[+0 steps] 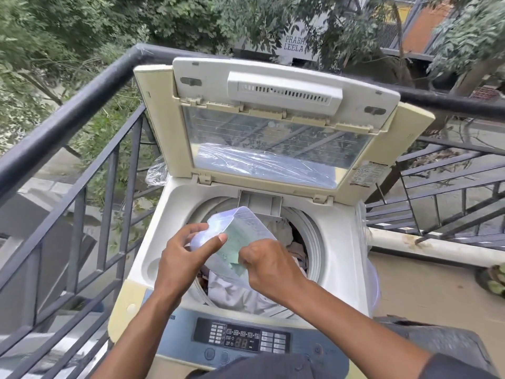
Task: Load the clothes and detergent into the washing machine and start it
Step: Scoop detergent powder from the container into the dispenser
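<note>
Top-loading washing machine (pixel 338 242): stands on a balcony against a dark metal railing (pixel 68 116); lid (pixel 273 127) folded upright at the back, leaving the drum mouth free for loading.

Clothes (pixel 240 294): pale and mixed garments lie in the drum, visible below and beside the hands, so loading of laundry appears done or largely done.

Detergent pouch (pixel 246 228): clear plastic bag holding pale greenish powder, held directly over the drum opening, presumably so that any spill falls onto the clothes. Whether powder is pouring cannot be told.

Left hand (pixel 183 258): fingers curled round the pouch's left side, thumb pressed on its face, steadying it.

Right hand (pixel 267 263): fingers closed in a pinch on the pouch's lower right edge, probably to tip or open it.

Control panel (pixel 243 339): at the near edge, display lit, buttons untouched; starting the machine is judged still to come.
</note>
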`<state>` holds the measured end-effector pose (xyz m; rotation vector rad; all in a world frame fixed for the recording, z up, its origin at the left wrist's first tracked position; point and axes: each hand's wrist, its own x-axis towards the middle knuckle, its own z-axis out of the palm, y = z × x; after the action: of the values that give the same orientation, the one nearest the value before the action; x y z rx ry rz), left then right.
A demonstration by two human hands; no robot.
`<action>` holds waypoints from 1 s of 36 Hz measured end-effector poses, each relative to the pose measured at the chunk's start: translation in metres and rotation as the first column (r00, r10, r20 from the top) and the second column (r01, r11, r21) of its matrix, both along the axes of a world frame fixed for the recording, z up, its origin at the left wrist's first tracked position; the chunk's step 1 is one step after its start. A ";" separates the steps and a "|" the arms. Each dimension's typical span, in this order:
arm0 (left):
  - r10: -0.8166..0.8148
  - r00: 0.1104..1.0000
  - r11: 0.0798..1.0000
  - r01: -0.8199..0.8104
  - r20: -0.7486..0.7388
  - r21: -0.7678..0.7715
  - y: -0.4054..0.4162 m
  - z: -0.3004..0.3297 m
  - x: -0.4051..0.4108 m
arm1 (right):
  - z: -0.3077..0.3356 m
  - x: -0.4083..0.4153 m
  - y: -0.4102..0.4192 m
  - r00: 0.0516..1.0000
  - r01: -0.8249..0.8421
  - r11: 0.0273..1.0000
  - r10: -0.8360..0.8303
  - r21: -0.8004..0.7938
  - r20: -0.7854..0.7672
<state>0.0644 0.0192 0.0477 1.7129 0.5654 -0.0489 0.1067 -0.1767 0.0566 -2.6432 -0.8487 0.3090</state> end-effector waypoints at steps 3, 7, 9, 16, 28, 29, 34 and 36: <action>0.005 1.000 1.000 -0.005 0.011 0.026 -0.002 0.003 0.000 | 0.004 -0.006 0.004 0.999 -0.030 0.999 0.030 0.015 -0.034; 0.009 1.000 0.999 -0.009 0.026 0.034 -0.004 0.006 0.000 | 0.007 -0.008 0.006 0.978 0.147 0.983 -0.128 0.112 -0.163; 0.031 0.999 0.999 -0.031 0.039 0.015 -0.003 0.006 -0.001 | 0.008 -0.007 0.006 0.929 0.295 0.943 -0.245 0.154 -0.278; 0.090 0.992 0.995 -0.093 0.088 0.027 0.001 -0.005 -0.004 | 0.008 -0.011 0.006 0.718 0.627 0.753 -0.459 0.200 -0.523; 0.172 0.984 0.984 -0.170 0.036 -0.060 0.003 -0.021 -0.006 | 0.006 -0.007 -0.015 0.317 0.932 0.300 -0.400 0.204 -0.860; 0.185 0.982 0.980 -0.183 0.029 -0.080 0.003 -0.022 -0.005 | 0.006 -0.006 -0.017 0.305 0.937 0.281 -0.382 0.205 -0.872; 0.240 0.969 0.948 -0.245 -0.049 -0.205 0.001 -0.025 -0.001 | 0.004 0.002 -0.026 0.244 0.961 0.202 -0.310 0.187 -0.919; 0.245 0.967 0.938 -0.256 -0.077 -0.232 0.000 -0.027 0.001 | 0.004 0.005 -0.029 0.218 0.970 0.166 -0.278 0.177 -0.936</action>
<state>0.0656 0.0190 0.0206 1.3969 0.7776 0.0238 0.1117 -0.2053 0.0610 -1.4123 0.6167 0.5187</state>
